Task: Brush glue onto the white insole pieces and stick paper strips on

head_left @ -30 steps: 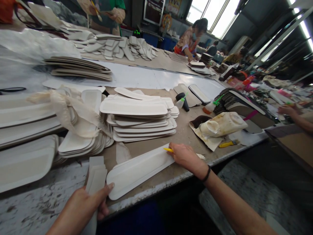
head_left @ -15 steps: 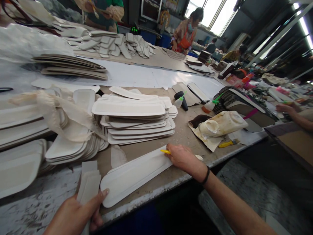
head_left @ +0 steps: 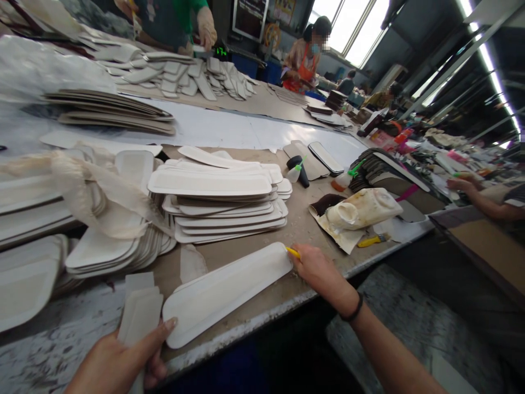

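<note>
A long white rounded panel [head_left: 223, 290] lies flat near the workbench's front edge. My right hand [head_left: 314, 268] rests at the panel's right end, closed on a thin yellow tool [head_left: 292, 252] whose tip touches that end. My left hand [head_left: 118, 361] grips a small stack of white strips [head_left: 139, 314] at the panel's left end, thumb against the panel's corner.
Stacks of white panels [head_left: 221, 202] fill the bench behind. A dirty glue jug [head_left: 361, 210], a yellow-handled tool [head_left: 371, 240] and small bottles [head_left: 296, 171] lie to the right. Another person's hand [head_left: 461, 184] works far right; other people stand at the back.
My right hand with the yellow tool slid a little right to the panel's end. My left hand and the strips stayed put; the view shifted slightly.
</note>
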The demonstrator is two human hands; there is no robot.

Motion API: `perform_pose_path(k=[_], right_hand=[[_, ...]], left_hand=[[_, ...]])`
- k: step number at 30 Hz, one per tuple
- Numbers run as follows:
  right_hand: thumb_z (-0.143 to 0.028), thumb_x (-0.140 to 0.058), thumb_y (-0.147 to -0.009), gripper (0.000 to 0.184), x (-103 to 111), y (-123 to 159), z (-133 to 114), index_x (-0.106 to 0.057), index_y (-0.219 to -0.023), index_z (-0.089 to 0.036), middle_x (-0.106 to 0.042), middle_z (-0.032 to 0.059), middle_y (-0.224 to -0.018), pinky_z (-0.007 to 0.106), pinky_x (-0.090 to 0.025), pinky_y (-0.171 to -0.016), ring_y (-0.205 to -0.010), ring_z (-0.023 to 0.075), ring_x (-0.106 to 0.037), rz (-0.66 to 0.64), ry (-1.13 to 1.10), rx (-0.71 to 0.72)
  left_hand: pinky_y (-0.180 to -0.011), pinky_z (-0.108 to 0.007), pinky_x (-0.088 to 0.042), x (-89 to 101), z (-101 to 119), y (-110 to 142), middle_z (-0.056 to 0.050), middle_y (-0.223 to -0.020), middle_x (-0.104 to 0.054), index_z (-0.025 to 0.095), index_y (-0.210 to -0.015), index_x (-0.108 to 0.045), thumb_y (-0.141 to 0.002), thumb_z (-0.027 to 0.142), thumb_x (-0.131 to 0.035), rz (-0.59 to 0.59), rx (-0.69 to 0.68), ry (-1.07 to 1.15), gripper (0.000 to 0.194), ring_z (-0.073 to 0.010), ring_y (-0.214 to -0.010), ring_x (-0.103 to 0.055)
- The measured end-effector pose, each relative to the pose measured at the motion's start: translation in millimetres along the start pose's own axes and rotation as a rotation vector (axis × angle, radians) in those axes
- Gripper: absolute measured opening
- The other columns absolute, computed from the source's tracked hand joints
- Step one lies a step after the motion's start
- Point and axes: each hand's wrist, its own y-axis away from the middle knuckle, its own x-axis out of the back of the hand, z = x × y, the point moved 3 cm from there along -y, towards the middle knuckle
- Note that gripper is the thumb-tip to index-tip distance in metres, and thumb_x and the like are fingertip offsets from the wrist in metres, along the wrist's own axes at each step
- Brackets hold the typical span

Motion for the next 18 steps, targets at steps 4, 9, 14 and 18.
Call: perform_pose_path(k=[4,9,14,18], right_hand=[[-0.023,-0.038,-0.094,0.024,-6.0,2.9,1.2,-0.057,-0.081,-0.017,-0.066,0.0092,-0.088,0.027,-0.039,-0.074,-0.085,0.0193,-0.061,0.040,-0.127,0.067],[-0.029,-0.041,-0.088,0.016,-4.1,4.0,8.1,-0.050,-0.078,-0.020,-0.059,0.0020,-0.074,0.027,-0.042,-0.068,-0.071,0.0167,-0.056,0.127,-0.471,0.048],[-0.042,-0.053,-0.077,0.022,-3.2,7.2,11.6,-0.046,-0.073,-0.021,-0.047,-0.0047,-0.062,0.025,-0.040,-0.057,-0.058,0.0129,-0.047,0.109,-0.767,0.019],[-0.050,-0.056,-0.074,0.031,-9.0,15.2,10.0,-0.047,-0.075,-0.020,-0.039,-0.0077,-0.055,0.023,-0.030,-0.044,-0.046,0.0091,-0.035,0.011,-0.926,-0.022]], left_hand=[[-0.052,-0.032,-0.046,1.6,8.4,9.5,-0.007,-0.039,-0.060,0.026,-0.028,-0.053,-0.062,0.053,-0.058,0.020,-0.009,0.096,0.044,-0.0204,-0.040,-0.052],[-0.053,-0.032,-0.044,5.2,8.9,16.7,-0.003,-0.038,-0.054,0.025,-0.032,-0.052,-0.059,0.053,-0.061,0.037,-0.078,0.209,0.040,-0.0181,-0.041,-0.047],[-0.050,-0.027,-0.035,9.8,4.2,23.6,0.002,-0.044,-0.051,0.021,-0.046,-0.054,-0.061,0.056,-0.066,0.020,-0.080,0.341,0.040,-0.0147,-0.046,-0.044],[-0.052,-0.026,-0.034,12.8,6.3,28.3,0.003,-0.046,-0.049,0.019,-0.049,-0.053,-0.065,0.056,-0.065,-0.084,-0.114,0.413,0.042,-0.0129,-0.049,-0.042]])
